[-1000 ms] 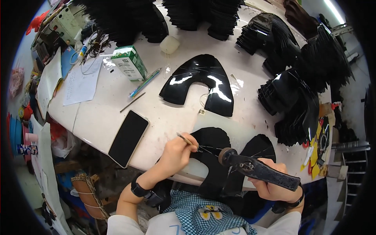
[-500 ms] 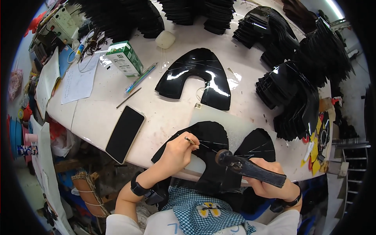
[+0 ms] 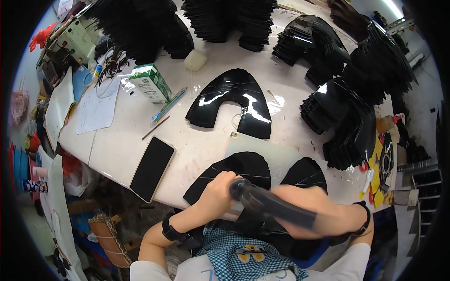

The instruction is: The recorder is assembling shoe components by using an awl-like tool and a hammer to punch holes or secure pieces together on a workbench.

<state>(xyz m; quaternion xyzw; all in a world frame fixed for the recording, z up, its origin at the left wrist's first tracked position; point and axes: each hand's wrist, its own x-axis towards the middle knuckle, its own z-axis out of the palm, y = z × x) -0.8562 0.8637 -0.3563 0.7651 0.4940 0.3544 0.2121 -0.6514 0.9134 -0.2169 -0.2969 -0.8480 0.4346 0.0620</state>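
Observation:
My left hand (image 3: 216, 194) is closed in a pinch over a black U-shaped piece (image 3: 246, 164) on the translucent cutting mat (image 3: 286, 152). The slim metal punch in its fingers is now covered by the hammer. My right hand (image 3: 323, 201) grips the dark hammer (image 3: 274, 203), blurred by motion, its round head right at my left fingertips. To the right lies the other matte black end (image 3: 304, 172), marked with pale lines. Beyond the mat rests a glossy black U-shaped piece (image 3: 258, 103), also pale-lined.
Tall stacks of black pieces (image 3: 225, 23) line the far edge, with more stacks (image 3: 347, 122) at the right. On the left are a phone (image 3: 152, 168), pens (image 3: 168, 105), a green-and-white carton (image 3: 151, 84) and a paper sheet (image 3: 98, 105).
The hammer and my right hand have swung left, bringing the head over my left fingertips and hiding the punch. The whole view has shifted slightly.

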